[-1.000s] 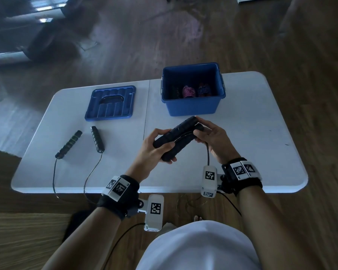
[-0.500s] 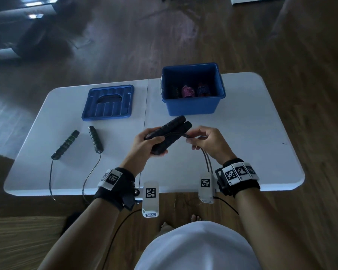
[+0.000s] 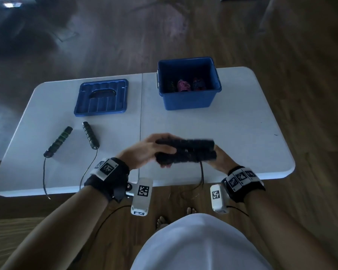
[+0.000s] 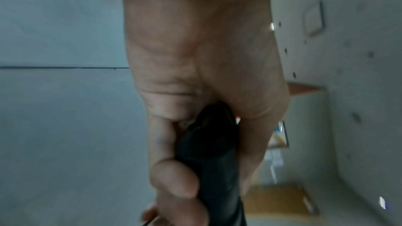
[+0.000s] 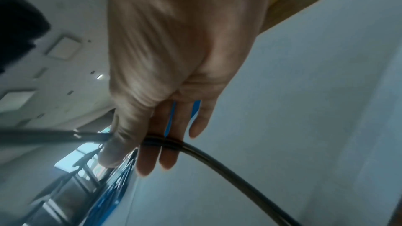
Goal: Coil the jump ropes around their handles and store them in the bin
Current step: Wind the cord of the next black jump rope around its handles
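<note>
Over the near edge of the table (image 3: 242,133), two black handles (image 3: 185,151) are held side by side, lying level. Their left end is gripped by the left hand (image 3: 150,151), with fingers and thumb curled round them, as is seen close up from the left wrist (image 4: 208,161). Under their right end the right hand (image 3: 220,158) is placed; in the right wrist view a black cord (image 5: 195,150) is pinched between its thumb and fingers (image 5: 150,157). From the handles the cord is hung down past the table edge (image 3: 201,176). Farther left on the table, a second rope's two handles (image 3: 74,141) are laid apart, their cords trailing off the near edge. Beyond them a blue lid (image 3: 101,98) is laid flat. At the far side the blue bin (image 3: 189,98) is set open, with coiled ropes (image 3: 189,84) seen inside.
</note>
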